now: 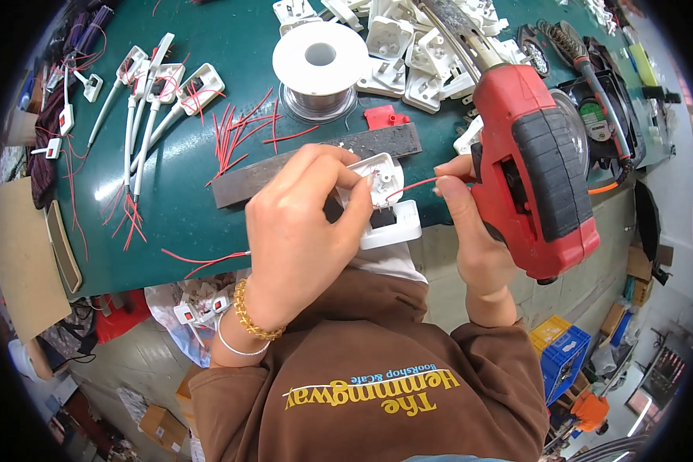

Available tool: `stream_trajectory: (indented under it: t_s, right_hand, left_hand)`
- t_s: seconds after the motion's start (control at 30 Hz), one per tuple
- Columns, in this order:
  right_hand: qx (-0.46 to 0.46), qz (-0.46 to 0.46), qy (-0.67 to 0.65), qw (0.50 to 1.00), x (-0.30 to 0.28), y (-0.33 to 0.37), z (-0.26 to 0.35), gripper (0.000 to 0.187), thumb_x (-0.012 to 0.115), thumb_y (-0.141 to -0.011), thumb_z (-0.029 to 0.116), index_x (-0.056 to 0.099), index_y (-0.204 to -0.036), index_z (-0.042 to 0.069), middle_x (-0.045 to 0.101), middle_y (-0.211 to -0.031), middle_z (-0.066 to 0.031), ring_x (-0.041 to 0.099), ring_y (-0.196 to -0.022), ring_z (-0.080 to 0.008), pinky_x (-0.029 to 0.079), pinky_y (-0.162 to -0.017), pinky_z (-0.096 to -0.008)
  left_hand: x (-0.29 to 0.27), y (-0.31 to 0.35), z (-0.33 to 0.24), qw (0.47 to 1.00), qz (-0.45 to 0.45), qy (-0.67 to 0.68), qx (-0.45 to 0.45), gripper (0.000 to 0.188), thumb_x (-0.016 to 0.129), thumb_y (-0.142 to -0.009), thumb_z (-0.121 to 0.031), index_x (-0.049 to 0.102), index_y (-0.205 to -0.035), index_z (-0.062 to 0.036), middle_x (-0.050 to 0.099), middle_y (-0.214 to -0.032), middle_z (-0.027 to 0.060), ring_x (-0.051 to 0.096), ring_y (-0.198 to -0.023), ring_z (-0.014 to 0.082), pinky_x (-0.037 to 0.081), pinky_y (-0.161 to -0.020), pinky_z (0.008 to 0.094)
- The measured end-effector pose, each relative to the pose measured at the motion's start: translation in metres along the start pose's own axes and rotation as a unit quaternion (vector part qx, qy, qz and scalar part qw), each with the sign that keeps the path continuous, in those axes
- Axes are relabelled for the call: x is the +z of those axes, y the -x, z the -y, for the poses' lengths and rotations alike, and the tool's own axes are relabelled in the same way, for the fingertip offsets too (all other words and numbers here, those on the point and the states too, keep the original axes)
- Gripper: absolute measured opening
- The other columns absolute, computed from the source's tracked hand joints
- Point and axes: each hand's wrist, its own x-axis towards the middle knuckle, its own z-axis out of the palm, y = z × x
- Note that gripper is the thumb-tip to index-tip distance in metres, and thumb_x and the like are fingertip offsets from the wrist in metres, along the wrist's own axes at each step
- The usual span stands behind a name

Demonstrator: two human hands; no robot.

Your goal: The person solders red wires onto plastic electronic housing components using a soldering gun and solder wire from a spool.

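Note:
In front of my chest, my left hand (304, 219) is closed round a small white plastic plug housing (387, 175), fingertips at its upper edge. A white part with a dark opening (400, 223) sits against the housing's lower side. My right hand (473, 231) pinches the end of a thin red wire (414, 186) between thumb and finger. The wire's other end reaches into the housing. A red and black soldering gun (547, 146) looms over the right hand and hides part of it; I cannot see what supports it.
A dark metal bar (242, 183) lies at the green table's (200, 231) near side. Beyond are a solder spool (316, 104), loose red wires (235, 127) and a heap of white plug parts (416, 54). White corded plugs (200, 88) lie left. A blue crate (566, 358) stands below right.

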Motion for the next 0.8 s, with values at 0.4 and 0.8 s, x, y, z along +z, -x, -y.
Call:
stream_trajectory:
  t_s: [0.4, 0.8]
  right_hand:
    - [-0.046, 0.036, 0.22, 0.974, 0.002, 0.021, -0.001, 0.043, 0.06, -0.087, 0.0, 0.042, -0.126, -0.003, 0.063, -0.092, -0.0122, 0.058, -0.078, -0.0137, 0.047, -0.07, -0.0257]
    - [0.204, -0.02, -0.295, 0.933, -0.085, 0.088, 0.01, 0.077, 0.058, -0.083, 0.058, 0.039, -0.128, -0.001, 0.045, -0.049, 0.0043, 0.046, -0.043, -0.0113, 0.045, -0.054, -0.0292]
  left_hand:
    - [-0.008, -0.003, -0.014, 0.997, 0.044, 0.006, 0.066, 0.015, 0.073, -0.066, -0.001, 0.064, -0.078, -0.0043, 0.06, -0.089, 0.0078, 0.053, -0.083, 0.0226, 0.041, -0.074, 0.0328]
    - [-0.017, -0.01, 0.002, 0.989, 0.144, -0.014, -0.021, 0.01, 0.068, -0.067, -0.001, 0.061, -0.073, -0.0009, 0.06, -0.088, 0.0093, 0.054, -0.085, 0.0242, 0.043, -0.076, 0.0323]
